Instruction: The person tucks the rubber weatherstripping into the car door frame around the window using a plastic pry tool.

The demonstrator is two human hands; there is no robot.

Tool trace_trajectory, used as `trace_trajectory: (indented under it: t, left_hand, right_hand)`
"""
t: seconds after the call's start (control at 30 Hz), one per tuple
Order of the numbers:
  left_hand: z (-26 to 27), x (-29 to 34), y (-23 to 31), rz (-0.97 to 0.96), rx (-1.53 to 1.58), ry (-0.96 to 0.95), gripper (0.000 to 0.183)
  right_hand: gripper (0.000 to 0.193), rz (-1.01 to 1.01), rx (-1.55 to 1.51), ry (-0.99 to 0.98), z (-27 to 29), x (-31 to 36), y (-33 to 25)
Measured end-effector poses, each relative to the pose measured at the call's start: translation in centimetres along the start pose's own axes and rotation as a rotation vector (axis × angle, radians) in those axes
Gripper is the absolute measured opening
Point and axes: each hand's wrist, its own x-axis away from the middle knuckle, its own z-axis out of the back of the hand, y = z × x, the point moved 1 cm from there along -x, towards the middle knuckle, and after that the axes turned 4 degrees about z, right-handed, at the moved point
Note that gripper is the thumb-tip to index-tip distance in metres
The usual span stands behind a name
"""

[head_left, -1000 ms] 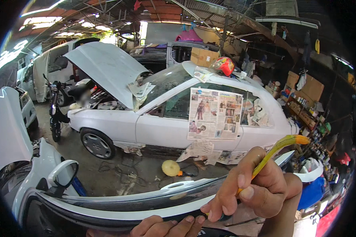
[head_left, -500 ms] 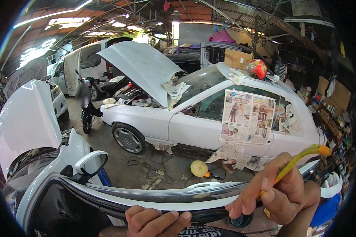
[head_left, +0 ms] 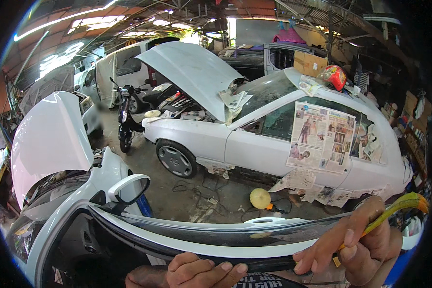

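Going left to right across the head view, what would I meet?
Raised glossy white hood, white side mirror, left hand, round yellow pad, right hand, orange end of the curved yellow-green rod.

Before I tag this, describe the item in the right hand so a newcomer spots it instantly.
Start at the white car with newspaper on its side, then drop to the right hand, lower right. The curved rod sticks out of its grip, bending rightward. Yellow-green with an orange end, it stands apart from the white door frame nearby.
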Motion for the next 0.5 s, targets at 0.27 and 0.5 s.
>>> trace_trajectory:
  t: [0.27,0.5]
  left_hand:
    - [1.4,0.1,-0.1,-0.062,-0.075,-0.165,0.031]
    - [4.8,2.7,-0.9,0.043,-0.02,-0.508,0.043]
  right_hand:
    - [0.011,-0.033,0.03,0.153,-1.0,0.1,-0.2]
    - [0.011,-0.041,0.066,0.271,-1.8,0.1,-0.5]
